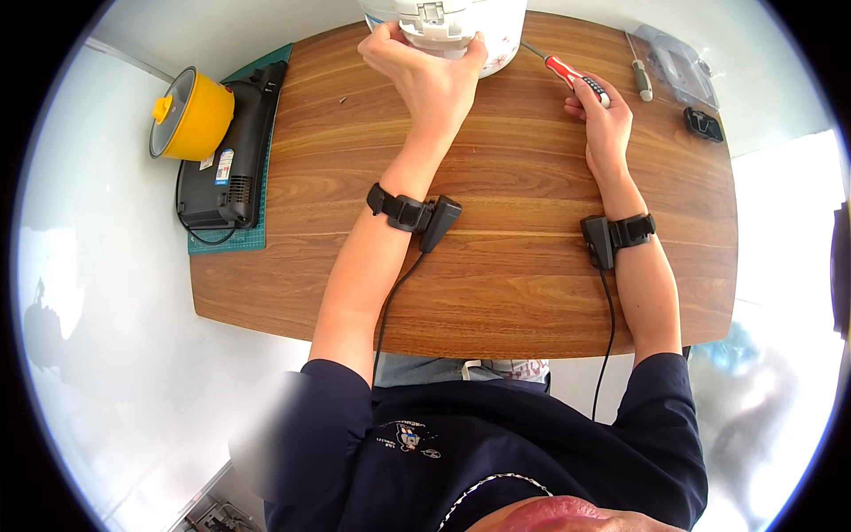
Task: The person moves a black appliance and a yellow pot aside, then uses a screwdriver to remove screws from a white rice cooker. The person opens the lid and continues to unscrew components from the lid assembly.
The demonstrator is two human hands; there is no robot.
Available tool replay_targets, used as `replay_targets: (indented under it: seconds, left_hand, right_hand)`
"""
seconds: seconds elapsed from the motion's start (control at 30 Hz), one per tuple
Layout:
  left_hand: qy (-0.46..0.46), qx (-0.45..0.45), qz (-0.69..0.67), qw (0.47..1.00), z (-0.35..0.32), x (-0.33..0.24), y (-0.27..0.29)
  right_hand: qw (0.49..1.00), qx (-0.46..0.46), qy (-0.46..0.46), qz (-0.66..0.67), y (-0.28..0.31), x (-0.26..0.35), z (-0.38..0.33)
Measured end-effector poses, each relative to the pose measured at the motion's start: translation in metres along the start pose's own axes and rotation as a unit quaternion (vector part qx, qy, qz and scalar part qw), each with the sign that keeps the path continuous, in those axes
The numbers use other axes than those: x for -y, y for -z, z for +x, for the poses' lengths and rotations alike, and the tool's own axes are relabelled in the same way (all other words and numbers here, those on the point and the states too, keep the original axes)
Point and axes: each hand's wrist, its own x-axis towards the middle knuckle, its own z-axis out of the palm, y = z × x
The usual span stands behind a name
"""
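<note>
A white rounded appliance (492, 27) with a small floral print and a latch-like fitting stands at the far edge of the table, its top cut off by the frame. My left hand (434, 75) grips its near side, thumb on the right and fingers on the left. My right hand (603, 115) is closed around the handle of a red, white and black screwdriver (560, 67). The screwdriver's shaft points up and left toward the appliance's right side. Whether its tip touches the appliance, I cannot tell.
At the left, a yellow pot (204, 115) with a lid rests on a black appliance (208, 191) over a green cutting mat (253, 238). Far right lie another screwdriver (642, 82), a clear plastic piece (683, 66) and a small black part (703, 124). Cables hang from both wrist straps.
</note>
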Motion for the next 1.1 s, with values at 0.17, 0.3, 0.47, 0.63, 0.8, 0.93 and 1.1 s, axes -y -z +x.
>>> replay_targets:
  seconds: [0.17,0.3,0.47,0.63,0.8,0.93,1.1]
  left_hand:
    - [-0.001,-0.016,-0.005,1.000,-0.002,0.000,0.000]
    - [0.021,-0.016,-0.009,1.000,-0.004,-0.003,0.000]
    - [0.029,-0.018,-0.018,0.999,-0.009,-0.005,0.000]
    - [0.013,-0.008,-0.033,0.999,-0.014,0.002,0.005]
    - [0.036,-0.018,-0.043,0.998,-0.013,-0.004,0.002]
    - [0.064,-0.027,-0.077,0.995,-0.011,-0.011,0.002]
    - [-0.059,-0.023,0.020,0.998,-0.013,0.004,0.004]
  right_hand:
    - [1.000,0.002,-0.001,0.004,0.000,0.001,-0.001]
    - [1.000,0.003,-0.003,0.006,-0.001,0.002,-0.001]
    - [1.000,-0.001,-0.007,-0.010,0.000,0.002,-0.001]
    - [1.000,0.002,-0.004,-0.001,-0.001,0.002,0.000]
    - [1.000,0.005,0.000,-0.010,0.000,0.001,0.001]
    - [1.000,0.007,0.003,-0.006,0.001,-0.001,0.002]
    - [1.000,0.006,0.007,-0.001,0.000,0.000,0.001]
